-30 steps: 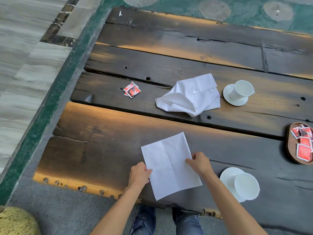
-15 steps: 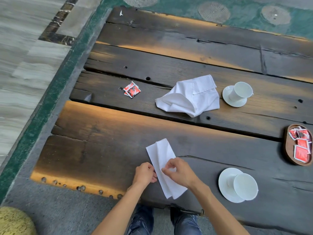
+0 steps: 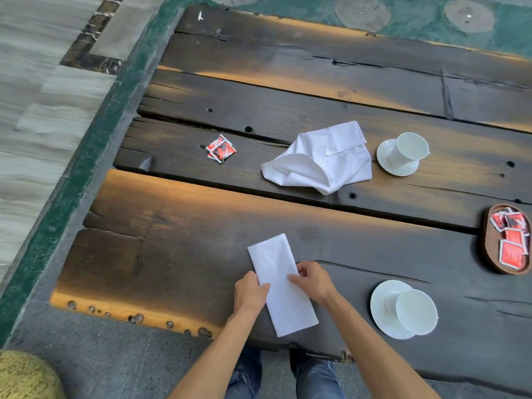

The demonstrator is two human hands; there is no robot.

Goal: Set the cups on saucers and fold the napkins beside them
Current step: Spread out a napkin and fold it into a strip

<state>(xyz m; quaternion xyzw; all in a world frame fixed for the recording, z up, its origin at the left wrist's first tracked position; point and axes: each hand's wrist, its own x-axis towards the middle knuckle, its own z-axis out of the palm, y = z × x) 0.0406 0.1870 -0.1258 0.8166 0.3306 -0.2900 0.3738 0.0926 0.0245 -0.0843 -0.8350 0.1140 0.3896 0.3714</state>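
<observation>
White paper napkin [image 3: 280,283], folded into a long narrow strip, lies at the lower middle of the frame on the dark weathered plank bench [image 3: 178,254], slanting from upper left to lower right. My left hand [image 3: 250,292] grips its left edge, thumb laid on top and fingers curled beside it; my right hand [image 3: 312,280] pinches the right edge, fingers curled over the paper. Both grips are closed on the strip, about halfway along it.

Judging by how things lie, the task is partly done. At the lower right a white cup [image 3: 416,311] stands on its white saucer [image 3: 383,306], and at the upper right a second white cup [image 3: 408,149] stands on a second saucer [image 3: 388,165], so the cup work looks finished. This strip has one fold in it and likely wants another before it is set beside the near saucer. A rumpled white cloth napkin [image 3: 322,159] lies in a loose heap just left of the far saucer, not folded yet; that is the larger job left.

Elsewhere, two red sachets [image 3: 220,148] lie on the planks at the upper middle left, well apart from everything. An oval wooden tray [image 3: 489,254] holding more red sachets sits at the right edge, near neither napkin. Between the strip and the near saucer nothing lies on the planks, so I see nothing in the way of placing it there.
</observation>
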